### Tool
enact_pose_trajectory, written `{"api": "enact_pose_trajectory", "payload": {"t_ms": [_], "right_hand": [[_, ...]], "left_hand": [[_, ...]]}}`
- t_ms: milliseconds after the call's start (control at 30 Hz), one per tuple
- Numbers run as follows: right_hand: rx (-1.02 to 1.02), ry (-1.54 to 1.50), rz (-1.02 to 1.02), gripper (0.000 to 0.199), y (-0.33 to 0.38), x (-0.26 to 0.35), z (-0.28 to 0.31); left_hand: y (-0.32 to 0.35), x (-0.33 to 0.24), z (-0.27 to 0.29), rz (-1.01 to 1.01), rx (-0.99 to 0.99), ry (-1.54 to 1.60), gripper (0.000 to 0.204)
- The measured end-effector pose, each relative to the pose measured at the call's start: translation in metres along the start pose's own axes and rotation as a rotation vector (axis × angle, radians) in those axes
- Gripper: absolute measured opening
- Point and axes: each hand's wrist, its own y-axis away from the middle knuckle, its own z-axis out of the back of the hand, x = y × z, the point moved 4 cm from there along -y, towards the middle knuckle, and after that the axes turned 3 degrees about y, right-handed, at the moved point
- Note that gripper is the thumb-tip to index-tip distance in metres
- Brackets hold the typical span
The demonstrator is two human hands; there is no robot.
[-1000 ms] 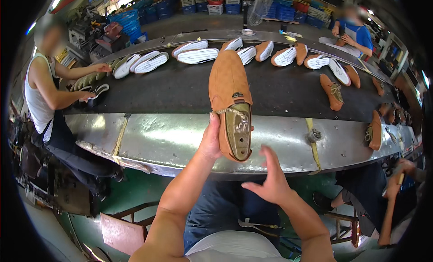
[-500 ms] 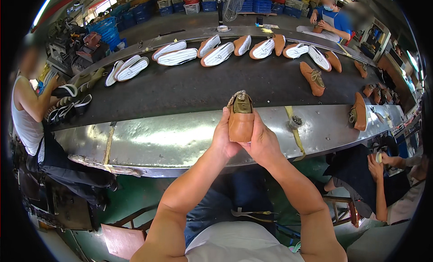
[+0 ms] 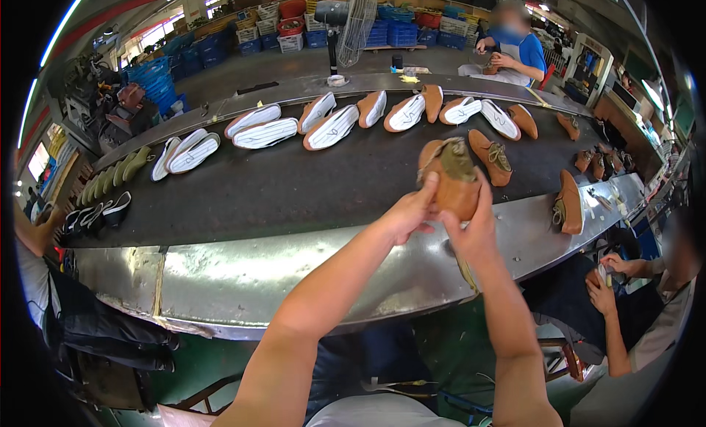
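A tan leather shoe [image 3: 457, 195] with an olive lining and tongue is held up in both hands over the inner edge of the metal ledge. My left hand [image 3: 412, 212] grips its left side, thumb laid along the leather. My right hand [image 3: 472, 234] closes round the other side and underneath. Just beyond it, a tan lace-up shoe [image 3: 489, 158] rests on the dark belt [image 3: 294, 184]. Another tan shoe [image 3: 568, 204] lies on its side to the right, by the metal ledge [image 3: 243, 280]. The held shoe's sole is hidden.
Along the belt's far side lie several shoes, many with white soles up [image 3: 332, 127]. Olive shoes [image 3: 136, 162] and black ones [image 3: 116, 208] sit at the left. Co-workers' hands [image 3: 607, 280] are busy at the right, and another person [image 3: 518, 52] works across the belt. A fan [image 3: 334, 15] stands opposite.
Both hands have carried the shoe to the right and farther over the belt, and it is now tilted and turned. The head view has shifted too.
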Motion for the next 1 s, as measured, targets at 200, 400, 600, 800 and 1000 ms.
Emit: {"api": "enact_pose_trajectory", "payload": {"t_ms": [200,400,600,800,1000], "right_hand": [[0.322,0.424,-0.455,0.083,-0.011,-0.232,-0.012],[0.417,0.588,-0.663,0.063,-0.019,-0.266,-0.019],[0.384,0.549,-0.654,0.063,-0.02,-0.274,-0.022],[0.398,0.599,-0.656,0.061,-0.024,-0.284,-0.021],[0.403,0.648,-0.665,0.063,-0.026,-0.287,-0.023]], "left_hand": [[-0.07,0.021,0.066,-0.27,-0.382,-0.679,0.052],[-0.142,-0.003,0.165,-0.445,-0.676,-0.964,0.053],[-0.262,-0.055,0.211,-0.523,-0.831,-1.168,0.073],[-0.364,-0.094,0.204,-0.184,-0.745,-1.341,0.092],[-0.4,-0.091,0.175,-0.037,-0.802,-1.423,0.088]]}}
